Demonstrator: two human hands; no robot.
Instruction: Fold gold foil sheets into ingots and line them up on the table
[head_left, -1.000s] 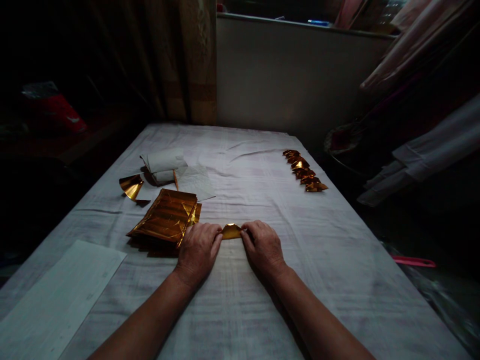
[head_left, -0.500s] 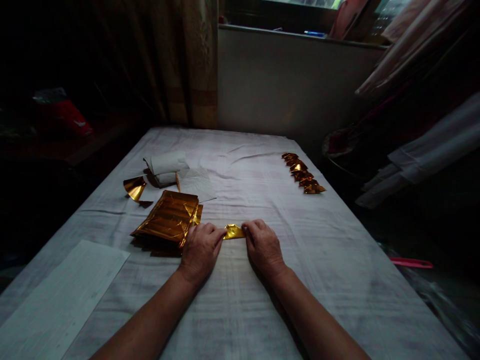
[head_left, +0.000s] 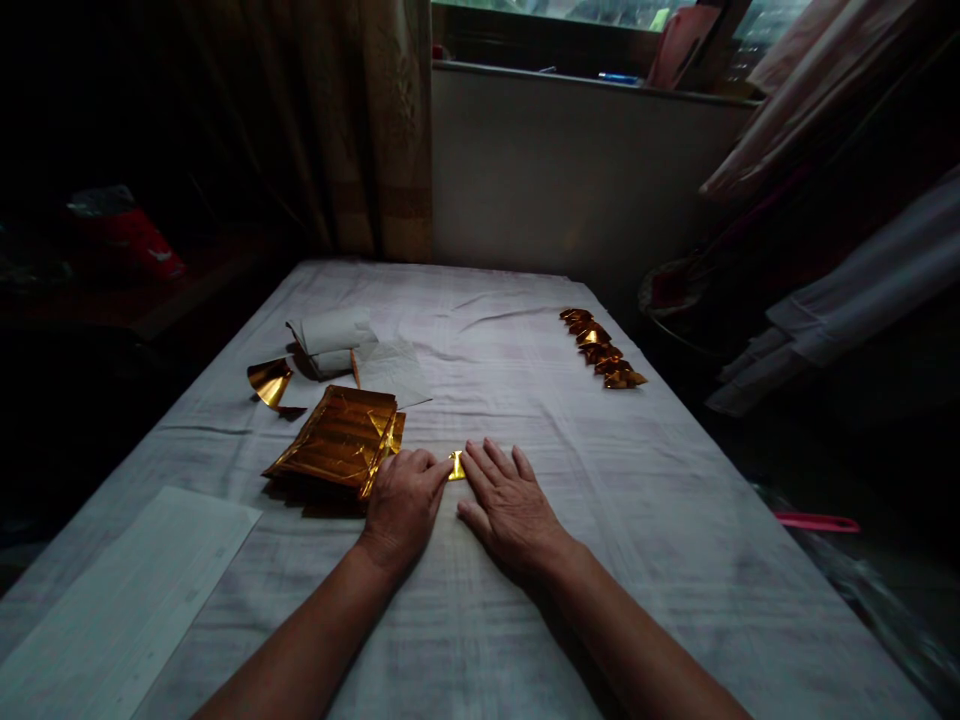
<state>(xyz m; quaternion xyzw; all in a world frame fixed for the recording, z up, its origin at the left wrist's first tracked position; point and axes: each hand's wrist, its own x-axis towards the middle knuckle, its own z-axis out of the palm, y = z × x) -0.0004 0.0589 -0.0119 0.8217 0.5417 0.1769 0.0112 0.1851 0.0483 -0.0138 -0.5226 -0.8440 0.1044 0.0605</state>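
A small folded piece of gold foil paper lies on the cloth between my hands, mostly covered by fingers. My left hand pinches its left end, thumb and fingers pressed together. Spread flat, my right hand presses down on the right part of the foil paper, fingers stretched forward. Just left of my left hand sits a thick stack of gold foil sheets. At the far right of the bed-like surface, several folded gold foil pieces lie in a row.
White sheets of paper and a curled gold foil strip lie beyond the stack. A long white sheet rests at the near left. Clothes hang on the right; a curtain hangs behind.
My right hand has gone from pinching the right end of the foil paper to lying flat over it. Less of the foil shows. My left hand has stayed put.
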